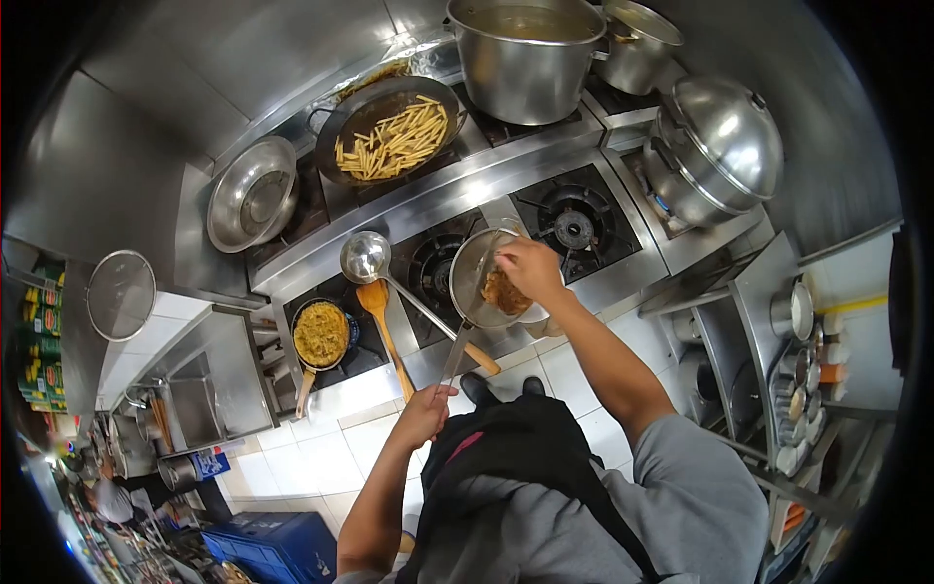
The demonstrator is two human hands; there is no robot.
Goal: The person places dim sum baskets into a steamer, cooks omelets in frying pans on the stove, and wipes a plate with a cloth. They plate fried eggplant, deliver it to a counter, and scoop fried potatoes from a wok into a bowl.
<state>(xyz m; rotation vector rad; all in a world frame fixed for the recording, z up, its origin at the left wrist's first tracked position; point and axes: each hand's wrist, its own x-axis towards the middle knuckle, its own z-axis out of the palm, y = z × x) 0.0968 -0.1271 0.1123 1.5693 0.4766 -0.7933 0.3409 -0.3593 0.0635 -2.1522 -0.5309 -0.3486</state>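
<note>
My left hand (423, 414) is closed around the end of a long metal handle (453, 362). That handle runs up to a round, pale grey vessel (465, 268) over the front burners; I cannot tell whether it is a pan or a strainer. Brown cooked food (506, 292) lies in its right part. Over the food, my right hand (530, 268) has its fingers bent together, and what they hold is hidden. Left of the vessel rest a steel ladle (367, 258) with a wooden handle end and a wooden spatula (373, 298). A small pan holds a yellow omelette-like food (321, 334).
Behind stand a wok (341, 131) of fries, a steel bowl (255, 195), a large stockpot (525, 73) and a lidded pot (725, 136) over a blue flame. A round sieve (122, 296) hangs at left, above a sink (195, 409). Shelves (754, 341) flank the right.
</note>
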